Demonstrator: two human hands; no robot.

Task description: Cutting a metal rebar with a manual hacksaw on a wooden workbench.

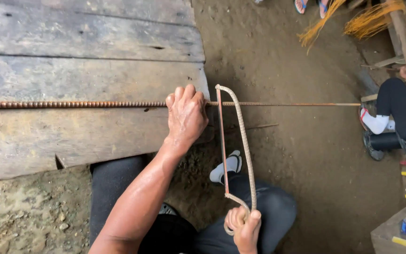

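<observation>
Right hand (244, 229), nearest the camera, fingers curled tight around the looped handle of a homemade bow-shaped hacksaw of bent ribbed steel (240, 141); thumb up, wrist cut off by the bottom edge. Saw blade runs away from the body and meets a long rusty ribbed steel rod (71, 104) just past the edge of a weathered grey wooden plank platform (85, 56). Left hand (186, 115), arm extended, clamps the rod against the planks, fingers wrapped over it. Rod's left end leaves the picture. Beyond, a seated person's dark-trousered leg (395, 101), partly cropped.
</observation>
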